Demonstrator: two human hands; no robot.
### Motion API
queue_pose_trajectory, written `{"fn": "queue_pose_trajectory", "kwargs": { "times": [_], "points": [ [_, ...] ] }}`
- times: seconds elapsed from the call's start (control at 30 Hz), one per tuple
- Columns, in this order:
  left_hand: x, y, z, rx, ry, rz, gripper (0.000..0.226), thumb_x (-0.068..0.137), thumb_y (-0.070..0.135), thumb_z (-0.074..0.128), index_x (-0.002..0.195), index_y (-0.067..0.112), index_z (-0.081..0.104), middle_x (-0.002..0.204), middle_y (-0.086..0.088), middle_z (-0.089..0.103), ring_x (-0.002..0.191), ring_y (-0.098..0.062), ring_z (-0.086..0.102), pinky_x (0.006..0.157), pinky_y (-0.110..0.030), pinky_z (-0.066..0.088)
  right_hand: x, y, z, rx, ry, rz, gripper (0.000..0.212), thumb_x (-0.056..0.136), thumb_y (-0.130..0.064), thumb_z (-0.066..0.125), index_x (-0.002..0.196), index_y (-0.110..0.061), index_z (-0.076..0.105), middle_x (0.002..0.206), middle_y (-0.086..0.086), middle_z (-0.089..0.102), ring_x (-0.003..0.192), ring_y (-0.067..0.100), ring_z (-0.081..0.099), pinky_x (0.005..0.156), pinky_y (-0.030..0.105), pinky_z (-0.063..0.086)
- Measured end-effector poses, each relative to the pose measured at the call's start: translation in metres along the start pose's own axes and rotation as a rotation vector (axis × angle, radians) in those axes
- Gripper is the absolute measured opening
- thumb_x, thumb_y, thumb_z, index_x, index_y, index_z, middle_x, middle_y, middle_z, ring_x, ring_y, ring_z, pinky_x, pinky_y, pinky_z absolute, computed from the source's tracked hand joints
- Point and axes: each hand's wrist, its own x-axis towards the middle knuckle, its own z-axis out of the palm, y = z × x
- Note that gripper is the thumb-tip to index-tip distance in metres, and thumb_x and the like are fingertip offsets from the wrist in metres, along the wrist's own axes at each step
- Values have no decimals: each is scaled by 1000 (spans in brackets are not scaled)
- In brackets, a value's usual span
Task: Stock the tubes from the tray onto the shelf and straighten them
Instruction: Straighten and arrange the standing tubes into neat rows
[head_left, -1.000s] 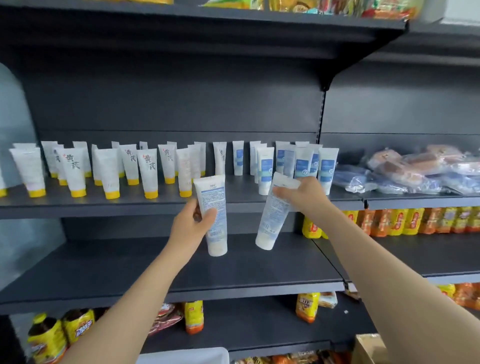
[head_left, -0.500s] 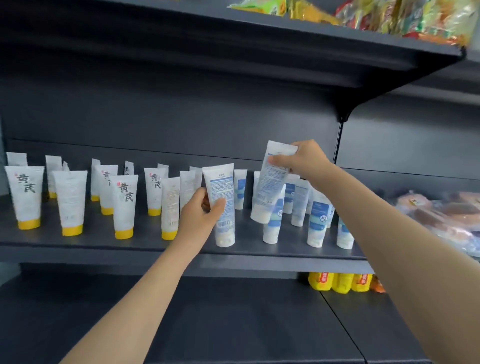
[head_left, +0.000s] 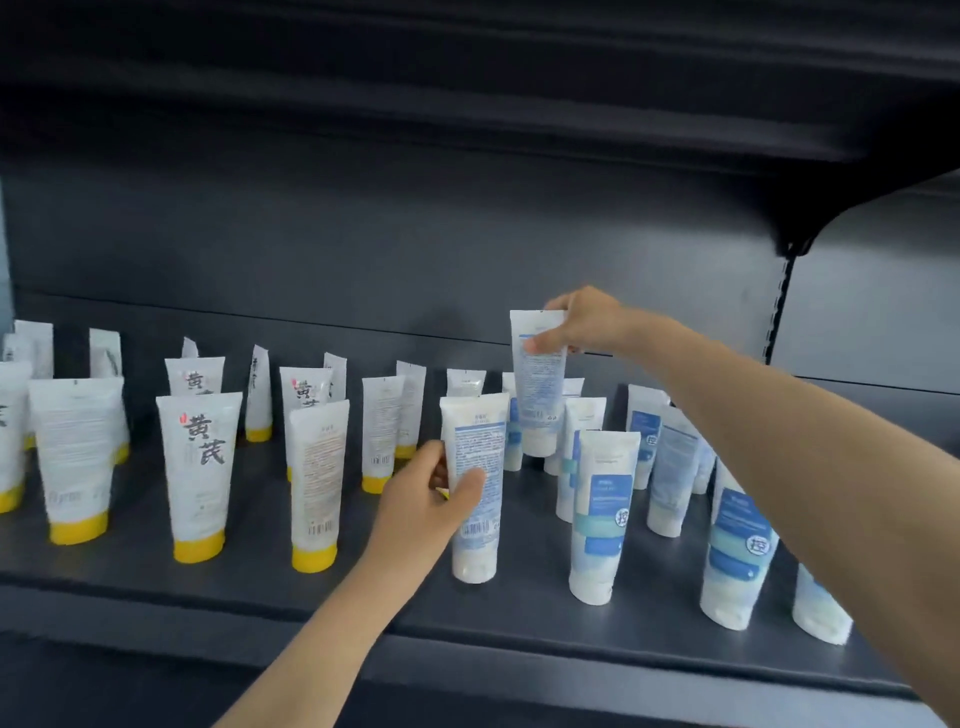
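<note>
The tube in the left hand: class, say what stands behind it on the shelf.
Behind the left-hand tube, the top of a white tube and the edge of a blue-labelled tube show; it hides the rest.

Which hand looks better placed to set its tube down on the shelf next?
Left, probably. The left hand holds the front tube upright, cap low at the shelf front, in a gap. The right hand pinches the raised tube higher, over crowded blue-labelled tubes.
</note>
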Motion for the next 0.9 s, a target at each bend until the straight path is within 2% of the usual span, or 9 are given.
{"fn": "queue_pose_trajectory", "kwargs": {
  "times": [0.13, 0.2, 0.3, 0.4, 0.5, 0.6, 0.73, 0.83, 0.9],
  "points": [
    [13, -8, 6, 25, -2, -12, 14, 87, 22, 62, 100, 27, 57, 99, 16, 65, 92, -1, 62, 75, -14, 51, 37, 22, 12, -167, -209, 1, 25, 78, -27, 76, 97, -14, 66, 96, 1, 65, 82, 12, 56, 75, 26, 50],
    [16, -12, 5, 15, 1, -14, 14, 87, 22, 62, 98, 28, 58, 99, 16, 66, 91, 1, 62, 75, -13, 51, 47, 28, 20, -237, -269, -12, 24, 77, -29, 76, 94, -15, 67, 91, 1, 65, 80, 15, 55, 73, 28, 47],
    [18, -15, 5, 19, 6, -13, 13, 87, 20, 63, 98, 26, 59, 97, 16, 66, 87, 6, 61, 72, -9, 49, 57, 35, 31, -318, -321, -37, 21, 76, -29, 77, 85, -14, 67, 76, -1, 57, 71, 15, 45, 66, 28, 36],
    [19, -17, 5, 35, 4, -14, 12, 87, 20, 63, 95, 28, 59, 94, 18, 65, 86, 7, 60, 69, -7, 47, 61, 40, 43, -353, -377, -45, 13, 77, -26, 76, 79, -18, 66, 77, -2, 58, 74, 16, 47, 70, 28, 38],
    [18, -17, 6, 31, -9, -14, 18, 87, 20, 63, 92, 35, 56, 95, 23, 63, 89, 11, 58, 68, -5, 47, 61, 46, 54, -396, -388, -60, 10, 80, -22, 74, 86, -19, 66, 90, -2, 64, 87, 18, 56, 84, 31, 44],
    [17, -20, 7, 24, -5, -16, 15, 87, 19, 63, 94, 31, 58, 94, 20, 64, 86, 8, 59, 68, -6, 47, 60, 46, 56, -389, -385, -56, 19, 81, -19, 73, 99, -14, 69, 98, -1, 66, 95, 18, 58, 92, 33, 44],
    [14, -24, 9, 0, 3, -26, 11, 87, 18, 63, 94, 26, 60, 91, 14, 66, 78, 7, 60, 65, -7, 46, 61, 45, 58, -387, -373, -59, 22, 81, -20, 72, 101, -12, 69, 95, -3, 64, 96, 19, 58, 90, 31, 44],
    [11, -26, 9, -16, -6, -45, 11, 87, 18, 63, 94, 26, 61, 93, 12, 67, 82, 3, 62, 67, -8, 48, 62, 45, 54, -368, -341, -72, 17, 80, -23, 74, 95, -16, 68, 88, -6, 64, 94, 18, 59, 86, 29, 46],
    [10, -27, 9, -24, -13, -56, 12, 87, 19, 63, 98, 25, 62, 95, 11, 68, 87, -1, 63, 70, -10, 50, 59, 44, 46, -331, -303, -61, 20, 80, -25, 74, 98, -17, 68, 87, -10, 63, 94, 15, 59, 85, 27, 46]
  ]
}}
